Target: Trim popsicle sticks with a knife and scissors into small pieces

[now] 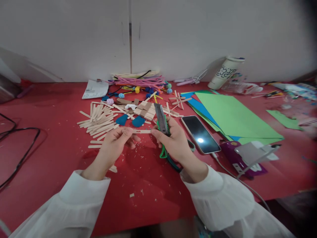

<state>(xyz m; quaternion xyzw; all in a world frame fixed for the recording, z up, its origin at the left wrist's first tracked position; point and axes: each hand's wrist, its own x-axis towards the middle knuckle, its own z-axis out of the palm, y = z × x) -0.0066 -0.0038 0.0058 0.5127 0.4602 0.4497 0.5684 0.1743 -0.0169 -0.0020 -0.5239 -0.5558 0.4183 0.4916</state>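
Note:
My left hand [115, 143] pinches the left end of a wooden craft stick [142, 131] between thumb and fingertips. The stick lies level above the table and has narrow gaps in its middle. The thumb and fingers of my right hand [172, 140] pinch its other end. That same hand also holds a pair of scissors [162, 120], blades pointing up and away, green handles hanging below the palm. Beyond my left hand lies a loose pile of craft sticks [100, 119]. Two blue rounded pieces [138, 121] lie just past the held stick.
Small wood chips are scattered over the red table [138, 205]. To the right lie a phone [200, 134] on a cable, green paper sheets [235, 115] and a purple box [244, 158]. Pink pipe cleaners [138, 81] and a white tumbler [225, 72] are along the wall.

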